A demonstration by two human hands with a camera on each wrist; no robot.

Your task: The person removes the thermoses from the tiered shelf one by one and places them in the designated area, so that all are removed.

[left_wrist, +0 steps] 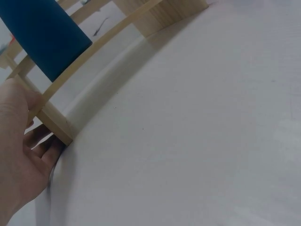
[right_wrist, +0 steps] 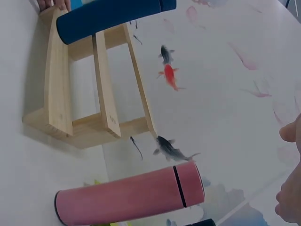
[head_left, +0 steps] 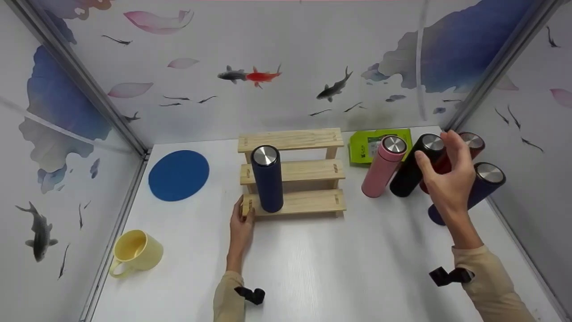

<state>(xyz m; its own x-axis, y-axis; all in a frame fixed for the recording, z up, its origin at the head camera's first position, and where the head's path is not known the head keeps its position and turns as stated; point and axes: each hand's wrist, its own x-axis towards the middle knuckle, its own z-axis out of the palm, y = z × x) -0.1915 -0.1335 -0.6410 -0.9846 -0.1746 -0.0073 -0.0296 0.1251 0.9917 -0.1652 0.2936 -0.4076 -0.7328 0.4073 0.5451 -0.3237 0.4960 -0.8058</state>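
My left hand (head_left: 241,226) grips the left end of the lowest step of a three-tier wooden rack (head_left: 308,201), thumb on top and fingers around the side. On that step, toward its left end, a dark blue thermos (head_left: 268,183) with a steel-topped lid stands upright. My right hand (head_left: 451,179) is raised on the right, its thumb and fingers spread apart with nothing between them. In the head view it overlaps a red thermos (head_left: 442,165) and sits beside a black thermos (head_left: 409,172). A pink thermos (right_wrist: 127,195) stands left of the black one.
Another dark blue thermos (head_left: 485,183) stands at the far right, partly behind the right arm. A green packet (head_left: 357,147) lies behind the pink thermos. On the left are a round blue mat (head_left: 178,175) and a yellow mug (head_left: 149,252). Printed walls enclose the table.
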